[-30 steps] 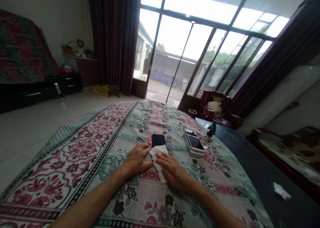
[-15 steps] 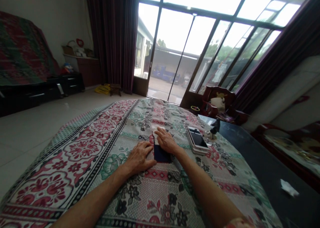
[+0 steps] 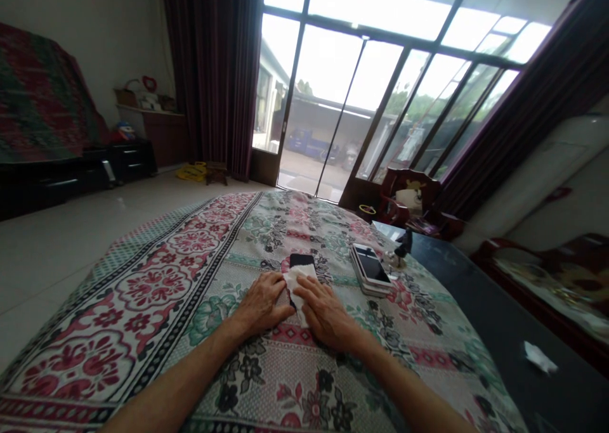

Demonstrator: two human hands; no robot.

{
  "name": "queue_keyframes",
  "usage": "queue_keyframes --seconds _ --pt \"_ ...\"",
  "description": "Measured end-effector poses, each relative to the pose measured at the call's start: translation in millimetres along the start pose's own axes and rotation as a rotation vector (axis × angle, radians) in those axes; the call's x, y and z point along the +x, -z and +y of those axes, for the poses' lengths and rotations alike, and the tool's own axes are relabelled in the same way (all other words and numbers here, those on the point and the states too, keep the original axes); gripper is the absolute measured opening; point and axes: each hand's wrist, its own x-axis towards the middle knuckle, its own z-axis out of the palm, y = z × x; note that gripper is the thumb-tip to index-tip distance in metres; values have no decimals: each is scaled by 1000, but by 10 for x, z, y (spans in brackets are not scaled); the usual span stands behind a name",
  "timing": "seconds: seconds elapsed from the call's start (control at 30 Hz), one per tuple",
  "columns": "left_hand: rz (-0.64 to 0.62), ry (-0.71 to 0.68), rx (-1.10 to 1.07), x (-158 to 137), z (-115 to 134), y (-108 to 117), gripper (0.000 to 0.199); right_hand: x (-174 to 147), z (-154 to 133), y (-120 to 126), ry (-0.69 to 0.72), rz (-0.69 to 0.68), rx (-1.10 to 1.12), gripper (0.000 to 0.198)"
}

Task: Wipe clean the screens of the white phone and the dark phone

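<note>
White cloth lies under right hand, over dark phone.

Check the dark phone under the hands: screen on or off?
Off, it seems: the phone's exposed end is plain black; a white cloth hides the rest.

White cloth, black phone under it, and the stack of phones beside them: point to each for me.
white cloth (image 3: pixel 299 279), head view, on its bare upper part above the fingers
black phone (image 3: pixel 301 259), head view, on its uncovered far end
stack of phones (image 3: pixel 372 269), head view, on the top phone's screen
</note>
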Motion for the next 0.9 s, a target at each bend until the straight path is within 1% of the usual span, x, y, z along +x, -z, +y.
queue_keyframes --seconds 0.1,0.2,0.27,0.33,0.47,0.6,0.7,0.77,0.83,0.9 --pt "12 1 2 -3 0 -5 38 -213 -98 82 44 16 24 37" --pt "26 0 1 -1 1 -11 38 -222 -89 116 80 84 47 22" --pt "35 -5 -4 3 1 -13 37 -122 -36 90 100 155 45 17" --pt "41 -8 -5 5 0 -13 38 28 34 46 122 199 31 17" --pt "44 -14 -3 7 -8 -14 37 381 205 -13 164 181 4 22" --pt "46 -15 -2 9 -10 -7 39 750 422 -40 99 203 -33 21" --pt "40 -4 10 11 1 7 40 939 563 -71 -31 241 -10 21" --pt "33 1 14 12 11 15 40 963 616 -96 -90 264 18 24" --pt "27 2 15 12 16 20 40 892 630 -121 -87 275 25 27" --pt "22 -1 17 11 15 20 40 749 613 -140 -60 272 16 32"
